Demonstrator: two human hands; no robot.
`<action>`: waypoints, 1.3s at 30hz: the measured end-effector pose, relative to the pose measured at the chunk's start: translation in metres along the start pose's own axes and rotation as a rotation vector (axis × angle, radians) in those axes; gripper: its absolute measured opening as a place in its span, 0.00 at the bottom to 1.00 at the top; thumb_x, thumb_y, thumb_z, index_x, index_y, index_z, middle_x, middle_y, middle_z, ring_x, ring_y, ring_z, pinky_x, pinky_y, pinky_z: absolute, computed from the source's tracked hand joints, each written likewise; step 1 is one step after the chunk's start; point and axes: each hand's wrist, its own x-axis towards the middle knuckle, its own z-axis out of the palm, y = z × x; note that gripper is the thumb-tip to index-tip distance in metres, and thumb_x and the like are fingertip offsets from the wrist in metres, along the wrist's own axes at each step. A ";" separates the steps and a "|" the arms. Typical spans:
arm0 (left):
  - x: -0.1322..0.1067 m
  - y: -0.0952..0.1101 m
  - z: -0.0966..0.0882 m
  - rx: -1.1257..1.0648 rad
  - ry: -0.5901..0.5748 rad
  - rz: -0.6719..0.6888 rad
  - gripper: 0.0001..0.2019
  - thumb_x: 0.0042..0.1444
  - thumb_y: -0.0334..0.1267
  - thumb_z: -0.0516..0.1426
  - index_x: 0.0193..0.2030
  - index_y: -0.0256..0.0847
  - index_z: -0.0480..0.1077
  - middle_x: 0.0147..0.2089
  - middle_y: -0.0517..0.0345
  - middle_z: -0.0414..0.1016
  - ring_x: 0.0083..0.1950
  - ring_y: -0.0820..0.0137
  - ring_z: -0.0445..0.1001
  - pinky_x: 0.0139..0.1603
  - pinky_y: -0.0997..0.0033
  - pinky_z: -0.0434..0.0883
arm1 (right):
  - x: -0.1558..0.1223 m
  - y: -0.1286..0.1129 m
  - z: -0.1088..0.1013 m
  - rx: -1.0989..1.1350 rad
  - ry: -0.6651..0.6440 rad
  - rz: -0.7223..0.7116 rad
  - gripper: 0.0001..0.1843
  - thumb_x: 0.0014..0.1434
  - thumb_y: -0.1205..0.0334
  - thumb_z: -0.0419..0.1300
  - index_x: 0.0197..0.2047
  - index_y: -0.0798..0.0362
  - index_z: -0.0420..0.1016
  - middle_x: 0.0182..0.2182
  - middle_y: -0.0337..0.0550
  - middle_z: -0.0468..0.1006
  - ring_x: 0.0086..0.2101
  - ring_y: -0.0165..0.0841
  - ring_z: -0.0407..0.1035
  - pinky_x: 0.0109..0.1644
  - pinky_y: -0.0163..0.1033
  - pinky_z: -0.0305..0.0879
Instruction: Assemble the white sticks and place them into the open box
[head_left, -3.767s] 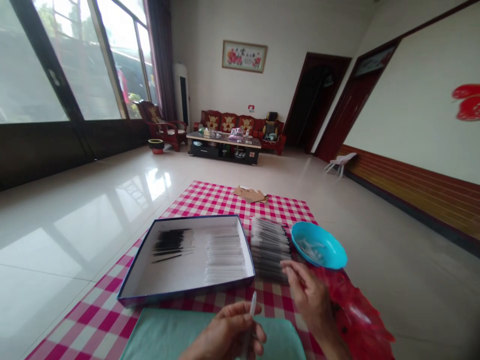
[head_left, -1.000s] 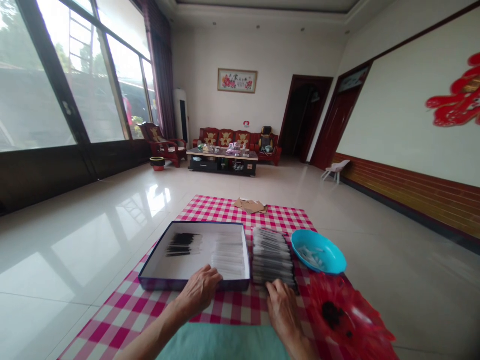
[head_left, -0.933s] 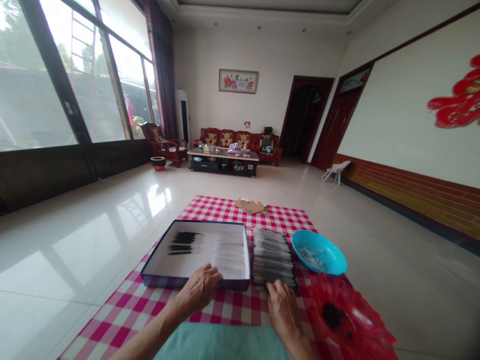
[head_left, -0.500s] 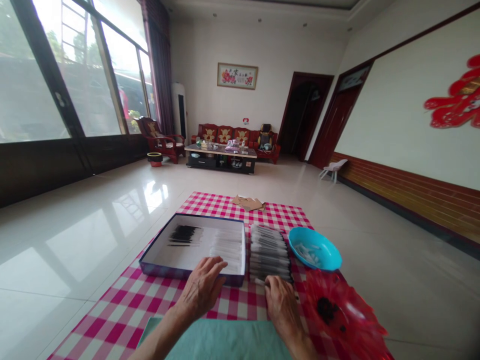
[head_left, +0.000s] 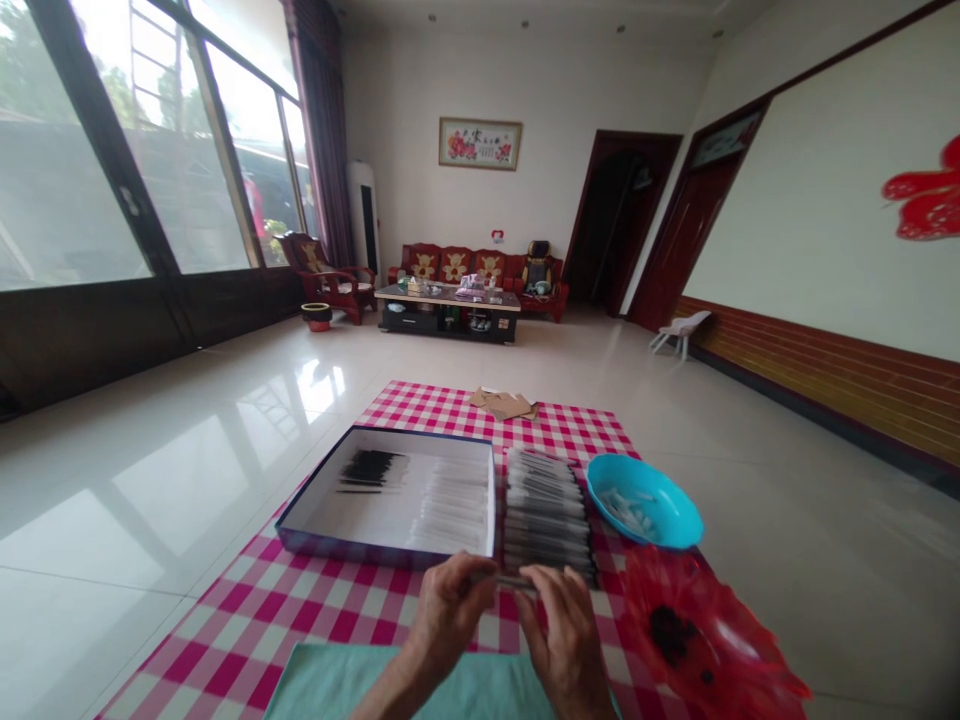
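My left hand (head_left: 456,600) and my right hand (head_left: 561,620) are close together in front of the shallow box, fingers pinched on the two ends of a slim pen (head_left: 514,581). The fingers cover most of it. Just beyond my right hand lies a row of similar pens (head_left: 546,510), greyish and translucent with dark ends. On the left, the white-lined box (head_left: 330,520) with dark blue sides holds a bunch of thin black sticks (head_left: 366,468) and a row of clear tubes (head_left: 454,500).
A blue bowl (head_left: 675,510) with small whitish pieces stands right of the pens. Nearer is a red petal-edged bowl (head_left: 731,640) holding small black parts. Torn cardboard (head_left: 504,404) lies at the far end of the checked tablecloth (head_left: 420,395). A green cloth (head_left: 322,680) lies nearest me.
My left hand has moved right from over the box, and my right hand has drawn back from the pen row. Both now hold one pen between them. The view has shifted slightly.
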 end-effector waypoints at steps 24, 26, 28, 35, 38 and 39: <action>-0.027 -0.032 0.030 0.746 0.018 0.374 0.08 0.60 0.32 0.48 0.40 0.45 0.68 0.33 0.56 0.69 0.34 0.67 0.67 0.33 0.70 0.64 | -0.024 -0.003 0.022 0.531 -0.169 0.717 0.19 0.53 0.44 0.57 0.26 0.52 0.72 0.19 0.38 0.73 0.22 0.32 0.67 0.24 0.32 0.63; -0.027 -0.033 0.029 0.741 0.034 0.403 0.07 0.61 0.33 0.49 0.41 0.44 0.67 0.33 0.56 0.69 0.34 0.67 0.67 0.33 0.70 0.64 | -0.025 -0.004 0.022 0.491 -0.165 0.673 0.19 0.55 0.45 0.55 0.27 0.52 0.73 0.19 0.38 0.73 0.22 0.32 0.67 0.25 0.32 0.63; -0.026 -0.033 0.026 0.725 0.035 0.415 0.07 0.61 0.33 0.48 0.40 0.43 0.66 0.32 0.57 0.69 0.33 0.68 0.67 0.33 0.71 0.63 | -0.024 -0.004 0.021 0.495 -0.175 0.653 0.19 0.56 0.45 0.55 0.27 0.51 0.73 0.19 0.37 0.72 0.21 0.32 0.66 0.25 0.32 0.62; -0.017 -0.037 0.020 0.710 -0.093 0.460 0.10 0.64 0.36 0.46 0.35 0.42 0.66 0.28 0.59 0.69 0.30 0.70 0.66 0.32 0.71 0.62 | -0.015 0.000 0.015 0.585 -0.216 0.696 0.19 0.54 0.45 0.57 0.26 0.53 0.73 0.17 0.36 0.68 0.21 0.30 0.62 0.23 0.32 0.59; -0.012 -0.039 0.018 0.703 -0.142 0.458 0.09 0.64 0.36 0.46 0.37 0.42 0.66 0.29 0.59 0.69 0.31 0.70 0.67 0.31 0.72 0.62 | -0.016 0.003 0.017 0.672 -0.228 0.728 0.19 0.53 0.45 0.58 0.30 0.54 0.75 0.22 0.39 0.73 0.24 0.32 0.66 0.26 0.33 0.63; -0.011 -0.040 0.018 0.705 -0.150 0.455 0.09 0.63 0.36 0.46 0.38 0.41 0.67 0.29 0.59 0.70 0.31 0.70 0.67 0.31 0.73 0.62 | -0.017 0.004 0.018 0.700 -0.229 0.738 0.19 0.53 0.46 0.59 0.32 0.54 0.75 0.24 0.41 0.75 0.26 0.33 0.68 0.28 0.34 0.65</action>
